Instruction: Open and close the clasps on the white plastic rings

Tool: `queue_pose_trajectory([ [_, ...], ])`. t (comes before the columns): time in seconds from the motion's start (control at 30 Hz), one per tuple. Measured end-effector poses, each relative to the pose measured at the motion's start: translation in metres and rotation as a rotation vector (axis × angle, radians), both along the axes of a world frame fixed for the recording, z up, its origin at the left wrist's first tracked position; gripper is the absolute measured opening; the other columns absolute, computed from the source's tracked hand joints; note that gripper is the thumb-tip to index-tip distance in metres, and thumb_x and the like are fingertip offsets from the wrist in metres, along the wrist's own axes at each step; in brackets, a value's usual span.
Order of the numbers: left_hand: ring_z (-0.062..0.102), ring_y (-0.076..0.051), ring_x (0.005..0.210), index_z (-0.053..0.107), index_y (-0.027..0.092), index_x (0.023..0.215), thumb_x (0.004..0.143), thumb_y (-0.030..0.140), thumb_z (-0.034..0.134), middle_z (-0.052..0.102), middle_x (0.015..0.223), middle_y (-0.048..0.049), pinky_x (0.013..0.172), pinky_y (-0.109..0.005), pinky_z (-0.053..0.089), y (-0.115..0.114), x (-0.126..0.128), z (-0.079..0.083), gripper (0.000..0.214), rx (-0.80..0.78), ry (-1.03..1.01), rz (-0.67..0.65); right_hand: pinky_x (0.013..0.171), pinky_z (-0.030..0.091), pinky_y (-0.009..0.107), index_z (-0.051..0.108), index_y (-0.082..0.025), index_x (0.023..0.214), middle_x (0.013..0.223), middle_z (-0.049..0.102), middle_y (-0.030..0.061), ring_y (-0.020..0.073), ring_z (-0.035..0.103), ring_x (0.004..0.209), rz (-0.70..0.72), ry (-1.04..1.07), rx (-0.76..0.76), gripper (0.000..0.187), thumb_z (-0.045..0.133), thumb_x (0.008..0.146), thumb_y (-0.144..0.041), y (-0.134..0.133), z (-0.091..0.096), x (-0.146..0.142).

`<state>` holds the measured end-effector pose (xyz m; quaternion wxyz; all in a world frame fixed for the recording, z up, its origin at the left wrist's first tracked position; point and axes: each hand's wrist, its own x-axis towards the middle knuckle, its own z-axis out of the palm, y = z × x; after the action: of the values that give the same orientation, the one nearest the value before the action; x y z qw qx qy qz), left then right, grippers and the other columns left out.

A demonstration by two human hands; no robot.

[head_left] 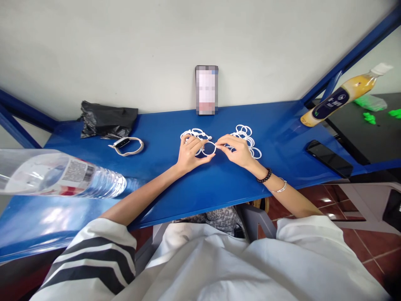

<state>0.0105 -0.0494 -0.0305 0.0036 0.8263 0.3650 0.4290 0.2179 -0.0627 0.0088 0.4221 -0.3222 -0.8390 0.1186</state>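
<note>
My left hand [189, 153] and my right hand [235, 151] meet over the blue table [219, 184], and both pinch one white ring [209, 148] held between them. Behind my left hand lies a small heap of white rings [194, 133]. A larger heap of white rings [246, 133] lies behind and beside my right hand. My right wrist wears a dark bead bracelet and a silver bangle.
A phone [206, 89] leans upright on the wall behind the rings. A smartwatch [126, 146] and a black plastic bag [105, 119] lie at the left. A water bottle [59, 173] lies near left. A yellow drink bottle [341, 94] and a dark phone [329, 158] sit at the right.
</note>
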Motion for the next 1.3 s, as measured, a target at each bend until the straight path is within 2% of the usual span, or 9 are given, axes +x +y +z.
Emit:
queue_pose_trajectory([
  [0.17,0.062,-0.026,0.098,0.065,0.024,0.11,0.084,0.048,0.065,0.071,0.099,-0.0071,0.094,-0.046,0.04,0.003,0.001,-0.001,0.035,-0.036,-0.024,0.071,0.086,0.057,0.044,0.066,-0.024,0.112,0.105,0.073,0.0062,0.023,0.068,0.097,-0.03,-0.048,-0.01,0.02,0.055,0.095,-0.025,0.007,0.0,0.004],
  [0.3,0.055,-0.03,0.11,0.062,0.025,0.116,0.085,0.042,0.066,0.065,0.114,-0.0109,0.093,-0.046,0.04,0.003,0.001,0.0,0.036,-0.069,-0.056,0.179,0.094,0.05,0.053,0.063,-0.025,0.119,0.113,0.071,0.0066,0.0275,0.064,0.107,-0.233,-0.128,-0.033,0.03,0.051,0.092,-0.019,0.019,-0.002,0.019],
  [0.4,0.051,-0.031,0.115,0.06,0.025,0.117,0.085,0.04,0.065,0.061,0.12,-0.0117,0.095,-0.048,0.039,0.001,0.001,0.004,0.036,-0.143,-0.022,0.25,0.096,0.045,0.056,0.063,-0.023,0.118,0.114,0.07,0.0085,0.0313,0.06,0.111,-0.31,-0.285,-0.106,0.03,0.054,0.089,-0.026,0.025,-0.002,0.03],
  [0.57,0.047,-0.033,0.122,0.059,0.025,0.119,0.086,0.037,0.063,0.056,0.127,-0.0128,0.1,-0.05,0.036,-0.003,0.002,0.011,0.036,-0.272,0.04,0.327,0.105,0.036,0.055,0.06,-0.021,0.119,0.123,0.064,0.0106,0.0336,0.051,0.121,-0.215,-0.557,-0.199,0.039,0.061,0.084,-0.036,0.021,0.006,0.037],
  [0.7,0.046,-0.034,0.123,0.058,0.024,0.119,0.086,0.037,0.063,0.055,0.127,-0.0141,0.1,-0.051,0.036,-0.001,0.003,0.009,0.035,-0.287,0.031,0.353,0.102,0.037,0.053,0.057,-0.021,0.124,0.121,0.061,0.0111,0.0329,0.051,0.117,-0.145,-0.631,-0.215,0.042,0.059,0.083,-0.028,0.017,0.015,0.038],
  [0.83,0.046,-0.035,0.123,0.057,0.022,0.121,0.087,0.037,0.062,0.054,0.129,-0.016,0.099,-0.051,0.038,0.001,0.003,0.004,0.037,-0.281,0.034,0.368,0.098,0.039,0.051,0.063,-0.02,0.117,0.111,0.064,0.01,0.0306,0.054,0.109,-0.084,-0.701,-0.194,0.031,0.055,0.086,-0.021,0.019,0.014,0.039],
  [1.1,0.045,-0.037,0.125,0.055,0.02,0.126,0.088,0.04,0.061,0.052,0.131,-0.0184,0.099,-0.052,0.037,0.002,0.002,0.001,0.043,-0.232,0.027,0.318,0.089,0.046,0.048,0.071,-0.019,0.102,0.1,0.071,0.0087,0.0273,0.059,0.098,-0.001,-0.595,-0.148,0.021,0.051,0.095,-0.023,0.021,0.006,0.036],
  [1.2,0.047,-0.034,0.123,0.056,0.021,0.125,0.088,0.04,0.062,0.054,0.128,-0.0166,0.1,-0.051,0.037,0.002,0.002,0.002,0.042,-0.169,0.026,0.244,0.086,0.049,0.047,0.071,-0.02,0.102,0.098,0.072,0.0082,0.0264,0.06,0.096,0.016,-0.463,-0.149,0.02,0.054,0.095,-0.027,0.02,0.012,0.035],
  [1.3,0.049,-0.032,0.121,0.057,0.022,0.123,0.088,0.045,0.061,0.057,0.125,-0.0151,0.102,-0.051,0.037,0.002,0.001,0.003,0.042,-0.104,0.035,0.112,0.085,0.051,0.044,0.071,-0.023,0.099,0.096,0.073,0.0058,0.0244,0.062,0.095,0.049,-0.261,-0.19,0.016,0.058,0.094,-0.03,0.016,0.019,0.031],
])
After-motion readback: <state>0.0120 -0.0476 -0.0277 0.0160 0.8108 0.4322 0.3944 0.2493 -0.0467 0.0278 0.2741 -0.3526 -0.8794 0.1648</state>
